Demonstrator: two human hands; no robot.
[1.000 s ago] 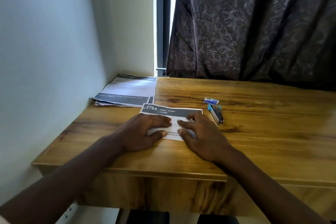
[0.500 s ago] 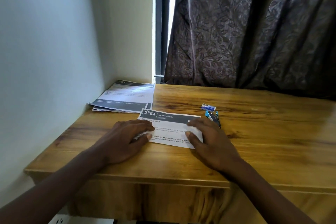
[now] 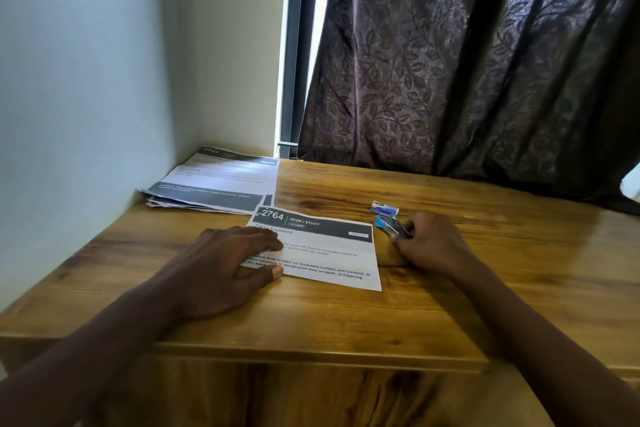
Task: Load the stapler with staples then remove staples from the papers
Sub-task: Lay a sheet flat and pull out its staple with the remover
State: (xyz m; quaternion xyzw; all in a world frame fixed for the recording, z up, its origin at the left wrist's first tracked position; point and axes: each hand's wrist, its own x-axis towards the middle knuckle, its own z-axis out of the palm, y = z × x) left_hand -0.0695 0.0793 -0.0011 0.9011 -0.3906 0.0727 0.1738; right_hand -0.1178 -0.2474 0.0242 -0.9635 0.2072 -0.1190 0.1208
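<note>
A brown, grained wooden desk [image 3: 346,322] fills the near part of the head view, and both bare forearms reach in over its front edge. The left hand [image 3: 225,267] lies palm down with straight fingers, pressing on the left part of a white printed sheet with a dark header band marked 2764 [image 3: 329,250]. The sheet lies flat on the desk between the two hands, its right edge free.

Just right of the sheet, the right hand [image 3: 433,243] rests on the desk with its fingers curled. Thumb and fingertips pinch the rear end of a small blue and metal stapler [image 3: 386,224]. The stapler lies on the desk, and its blue front end sticks out from the grip, up and to the left, towards the sheet's far right corner. This part is slightly blurred.

Just beyond the stapler's tip lies a small blue and white staple box [image 3: 383,210], close to the stapler but clear of the hand.

Further back on the left, a loose stack of printed papers [image 3: 221,180] sits in the corner against the pale wall [image 3: 86,80]. Behind the desk hang a dark leaf-patterned curtain [image 3: 467,62] and a dark window frame [image 3: 294,45].
</note>
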